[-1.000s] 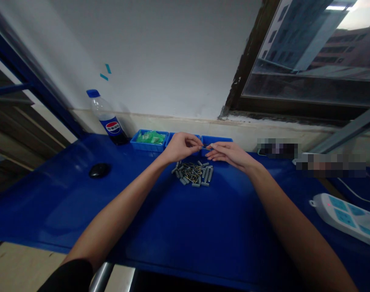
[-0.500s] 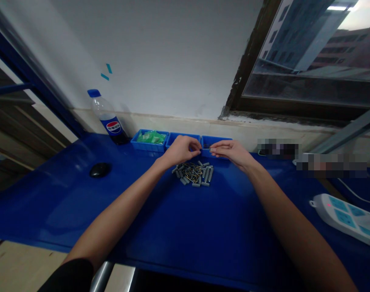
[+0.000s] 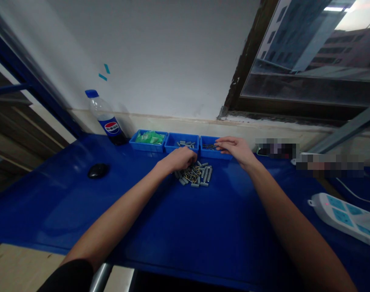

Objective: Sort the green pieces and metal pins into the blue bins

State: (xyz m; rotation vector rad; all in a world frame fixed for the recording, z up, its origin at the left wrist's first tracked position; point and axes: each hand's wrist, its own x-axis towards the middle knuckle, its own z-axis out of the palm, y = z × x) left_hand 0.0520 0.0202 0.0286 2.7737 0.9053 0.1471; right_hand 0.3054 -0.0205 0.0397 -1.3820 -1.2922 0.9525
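My left hand (image 3: 184,158) reaches down at the top left of a pile of grey plugs and yellowish screws (image 3: 193,175). Its fingers are curled, and their tips are hidden against the pile. Over the right blue bin (image 3: 207,153), which has screws in it, is my right hand (image 3: 232,147); its fingers are extended and slightly apart, with nothing visible between them. The middle blue bin (image 3: 169,142) contains several grey plugs. Green packets (image 3: 150,138) fill the left blue bin (image 3: 136,145).
A cola bottle (image 3: 108,121) stands by the wall at the left, with a black mouse (image 3: 97,170) in front of it. On the right lie a white power strip (image 3: 339,211) and blurred items. All rest on the blue table (image 3: 197,231).
My left hand has come down from the bins to the pile, uncovering the middle bin. My right hand has moved slightly right, and the thin piece at its fingertips no longer shows there.
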